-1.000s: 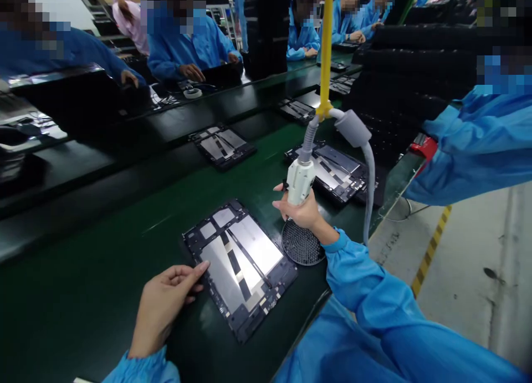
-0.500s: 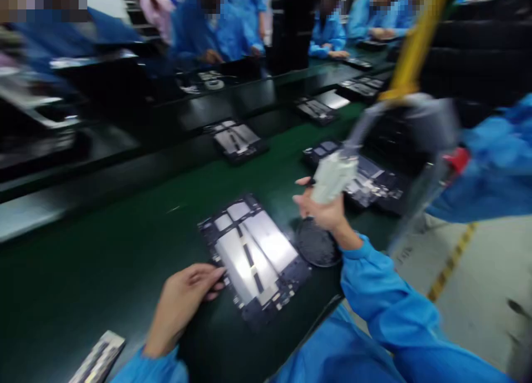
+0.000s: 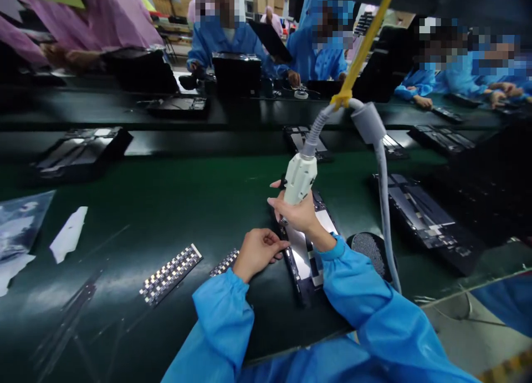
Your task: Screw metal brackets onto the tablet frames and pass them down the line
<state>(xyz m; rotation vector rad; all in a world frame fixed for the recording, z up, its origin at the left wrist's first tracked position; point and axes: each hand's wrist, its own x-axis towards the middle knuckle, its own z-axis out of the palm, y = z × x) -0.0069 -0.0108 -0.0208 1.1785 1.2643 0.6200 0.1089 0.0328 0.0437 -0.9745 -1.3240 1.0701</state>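
An opened tablet (image 3: 301, 255) with silver battery cells lies on the green bench in front of me. My right hand (image 3: 297, 208) is wrapped round a white electric screwdriver (image 3: 300, 178), which stands upright over the tablet's far left edge. Its tip is at that edge; I cannot tell whether it touches a screw. A grey cable rises from its top. My left hand (image 3: 264, 250) is closed at the tablet's left side, thumb and fingertips gripping the edge. A round black dish of small screws (image 3: 368, 253) stands to the right, partly behind my right sleeve.
Strips of small parts (image 3: 171, 275) lie left of my left hand, near a white paper scrap (image 3: 68, 234) and a clear bag (image 3: 25, 228). Another opened tablet (image 3: 428, 216) lies to the right. The cable (image 3: 384, 205) hangs from a yellow strap. Co-workers sit across the bench.
My right hand has brought the screwdriver from right of the tablet to over its left edge. My left hand stays at the tablet's side. The view has swung left.
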